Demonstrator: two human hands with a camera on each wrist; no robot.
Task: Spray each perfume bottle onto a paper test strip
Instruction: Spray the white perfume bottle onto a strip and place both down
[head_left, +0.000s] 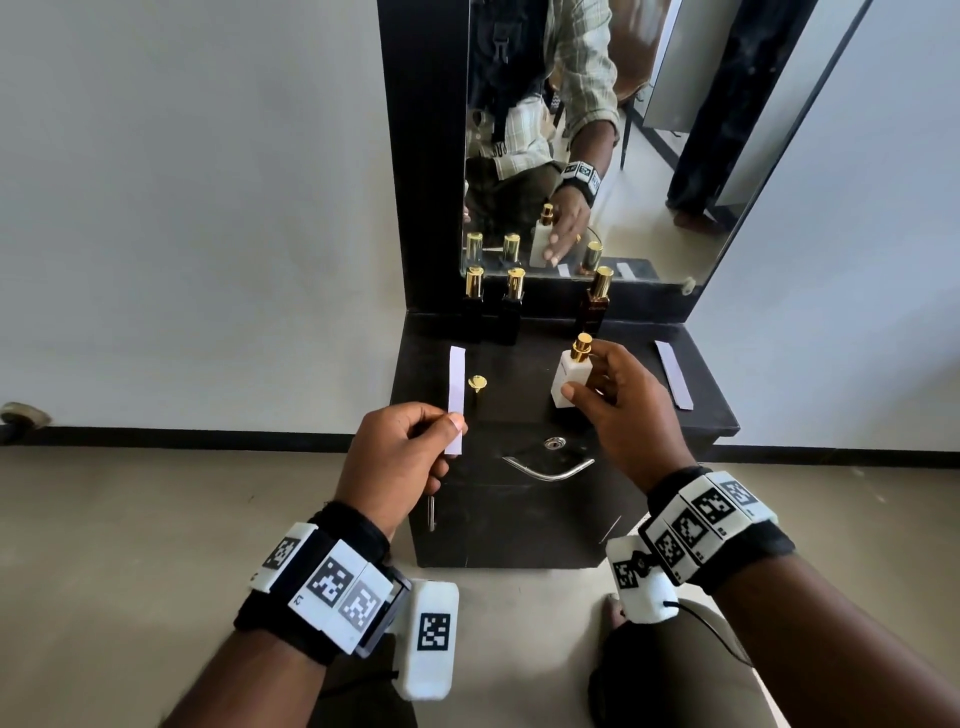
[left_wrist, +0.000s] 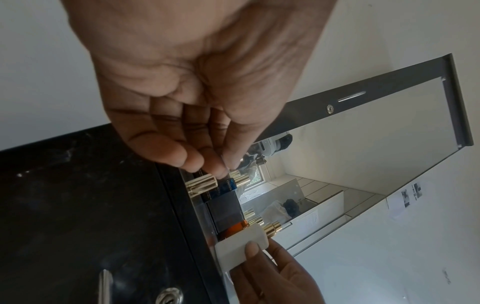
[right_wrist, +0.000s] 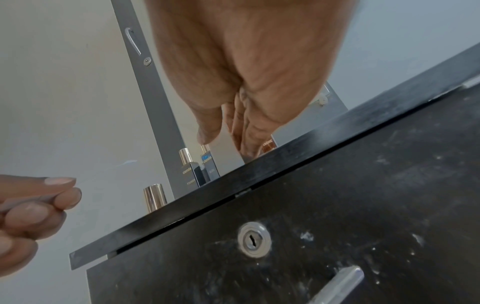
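Note:
My right hand (head_left: 587, 374) grips a white perfume bottle (head_left: 566, 384) with a bare gold sprayer (head_left: 582, 347), upright over the right half of the black dresser top (head_left: 519, 374). My left hand (head_left: 452, 431) pinches the lower end of a white paper strip (head_left: 456, 384), which stands upright left of the bottle and apart from it. The bottle's gold cap (head_left: 477, 384) stands on the top between them. In the left wrist view the white bottle (left_wrist: 241, 244) lies in the right hand's fingers (left_wrist: 253, 250). The right wrist view shows the left hand (right_wrist: 62, 197) pinching the strip.
Three dark bottles with gold caps stand at the back under the mirror (head_left: 649, 156): two at the left (head_left: 474, 301) (head_left: 511, 306), one at the right (head_left: 597, 306). A second paper strip (head_left: 674, 374) lies at the top's right edge. A drawer handle (head_left: 548, 470) and lock (head_left: 555, 443) face me.

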